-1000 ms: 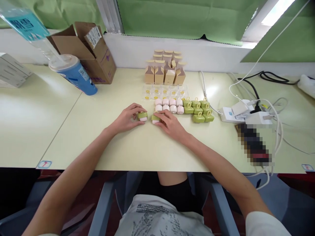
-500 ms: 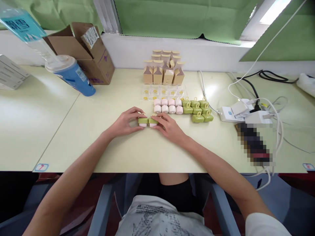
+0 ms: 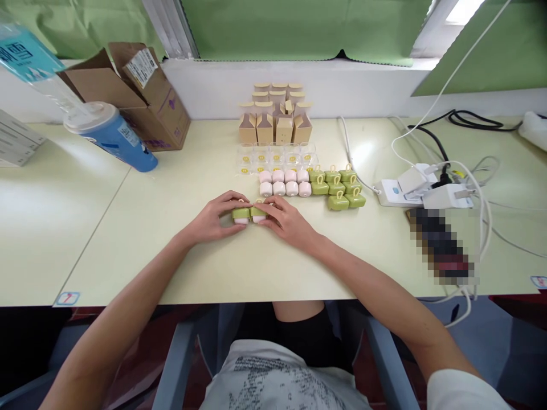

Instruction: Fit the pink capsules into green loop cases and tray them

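Two small cases, each with a green looped cap over a pink-white body, stand side by side on the table. My left hand (image 3: 217, 217) grips the left case (image 3: 241, 215) between thumb and fingers. Around the right case (image 3: 257, 214), my right hand (image 3: 287, 221) is closed the same way. Just beyond my hands sit two rows of pink-white round pieces (image 3: 285, 182). To their right are several green caps with yellow loops (image 3: 337, 188). Clear plastic shells with yellow marks (image 3: 277, 155) lie behind the pink-white pieces.
Several open tan boxes (image 3: 274, 126) stand by the wall. A brown carton (image 3: 164, 119) and a blue cup (image 3: 123, 142) holding a tilted bottle (image 3: 29, 54) are at the left. On the right lie a power strip (image 3: 391, 192), cables and a blurred flat object (image 3: 440, 245).
The view has shifted slightly, so most things sit a little further left. Both hands still hold the two cases side by side; no other change shows.
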Tool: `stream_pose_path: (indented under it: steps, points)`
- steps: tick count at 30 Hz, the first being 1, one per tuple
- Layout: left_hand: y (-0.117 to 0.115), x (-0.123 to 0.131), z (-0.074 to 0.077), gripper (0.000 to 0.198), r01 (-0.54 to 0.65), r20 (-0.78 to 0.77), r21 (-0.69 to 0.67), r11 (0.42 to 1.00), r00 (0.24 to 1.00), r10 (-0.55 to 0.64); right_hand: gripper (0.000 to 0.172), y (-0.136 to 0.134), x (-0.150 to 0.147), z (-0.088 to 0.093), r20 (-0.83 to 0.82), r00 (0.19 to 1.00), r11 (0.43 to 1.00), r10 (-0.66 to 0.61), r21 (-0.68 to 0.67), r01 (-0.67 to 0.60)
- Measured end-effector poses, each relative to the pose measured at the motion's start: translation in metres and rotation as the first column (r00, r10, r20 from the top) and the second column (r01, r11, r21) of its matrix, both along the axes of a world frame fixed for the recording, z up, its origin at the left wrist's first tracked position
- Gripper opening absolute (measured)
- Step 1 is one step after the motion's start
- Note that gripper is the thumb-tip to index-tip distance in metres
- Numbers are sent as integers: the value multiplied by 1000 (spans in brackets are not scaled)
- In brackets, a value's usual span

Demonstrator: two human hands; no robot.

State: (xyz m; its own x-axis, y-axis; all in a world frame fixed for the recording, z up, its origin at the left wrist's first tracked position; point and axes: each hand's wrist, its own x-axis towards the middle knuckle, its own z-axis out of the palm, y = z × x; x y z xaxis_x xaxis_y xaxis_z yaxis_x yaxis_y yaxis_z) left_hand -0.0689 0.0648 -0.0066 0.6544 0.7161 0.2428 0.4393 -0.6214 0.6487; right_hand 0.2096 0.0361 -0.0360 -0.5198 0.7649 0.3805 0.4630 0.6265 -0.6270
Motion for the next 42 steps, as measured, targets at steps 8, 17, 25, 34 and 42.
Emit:
stream_pose_path:
  steps: [8,17,25,34,42]
  points:
    - [0,1,-2,48,-40,17,-27,999,999,40,41,-2,-3,-4,-11,1000,999,-9,50,9]
    - [4,-1,8,61,-126,122,8,992,985,124,29,-12,73,56,-5,923,855,-386,374,359]
    - [47,50,82,35,-101,-458,126,987,876,148,28,-33,145,38,450,681,756,-577,610,238]
    - [46,115,86,15,-85,-737,220,972,638,223,17,-39,122,71,54,953,947,-299,140,290]
    - [52,102,89,10,-14,-667,259,966,721,189,55,45,96,144,-275,953,805,-126,-589,-63]
